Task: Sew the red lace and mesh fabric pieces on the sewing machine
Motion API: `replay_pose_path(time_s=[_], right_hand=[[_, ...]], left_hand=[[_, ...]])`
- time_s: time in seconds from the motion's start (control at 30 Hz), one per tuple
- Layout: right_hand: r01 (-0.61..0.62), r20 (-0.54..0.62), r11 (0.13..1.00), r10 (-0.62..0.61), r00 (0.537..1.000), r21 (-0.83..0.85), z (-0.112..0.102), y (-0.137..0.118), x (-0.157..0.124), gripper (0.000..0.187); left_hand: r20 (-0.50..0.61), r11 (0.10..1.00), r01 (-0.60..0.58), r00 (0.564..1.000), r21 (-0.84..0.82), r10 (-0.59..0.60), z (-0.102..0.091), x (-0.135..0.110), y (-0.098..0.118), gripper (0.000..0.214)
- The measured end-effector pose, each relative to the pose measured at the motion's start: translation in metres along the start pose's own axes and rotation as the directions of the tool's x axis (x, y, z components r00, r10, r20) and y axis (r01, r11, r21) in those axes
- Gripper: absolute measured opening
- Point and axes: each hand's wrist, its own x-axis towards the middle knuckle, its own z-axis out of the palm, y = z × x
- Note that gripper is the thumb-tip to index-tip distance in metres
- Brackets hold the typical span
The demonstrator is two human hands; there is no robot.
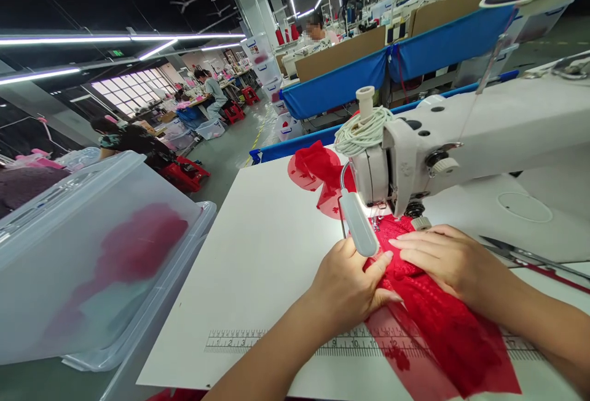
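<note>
Red lace fabric (pixel 415 284) with sheer panels lies on the white table, its upper end under the presser foot of a white sewing machine (pixel 498 136). My left hand (pixel 345 281) grips the fabric's left edge, thumb and a finger closed on it just in front of the needle; its other fingertips are hidden. Flat on the fabric to the right rests my right hand (pixel 447 259), fingers stretched toward the needle. A small grey lamp (pixel 360 226) on a bent neck hangs over the left hand's fingers. Behind the needle lie more red fabric pieces (pixel 318 167).
Scissors (pixel 530 256) lie right of my right hand. A printed ruler (pixel 230 341) runs along the table front. On the left stands a clear plastic bin (pixel 106 253) with red fabric inside. Blue cloth troughs (pixel 341 93), other machines and several seated people are beyond.
</note>
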Motion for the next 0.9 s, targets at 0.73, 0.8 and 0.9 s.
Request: replay_pose_path(time_s=[0.73, 0.8, 0.9], right_hand=[[0.015, -0.037, 0.999, -0.016, 0.999, -0.035, 0.001, 0.01, 0.006, 0.04], [0.025, -0.033, 0.999, -0.026, 0.999, -0.042, -0.001, 0.009, 0.01, 0.038], [0.043, -0.023, 0.998, -0.045, 0.999, -0.054, -0.004, 0.009, 0.014, 0.036]], left_hand=[[-0.094, 0.999, 0.047, 0.995, 0.017, -0.045, 0.008, 0.003, -0.005, 0.073], [-0.109, 0.998, 0.053, 0.993, 0.023, -0.05, 0.007, 0.004, -0.005, 0.072], [-0.127, 0.998, 0.054, 0.991, 0.03, -0.05, 0.007, 0.005, -0.006, 0.07]])
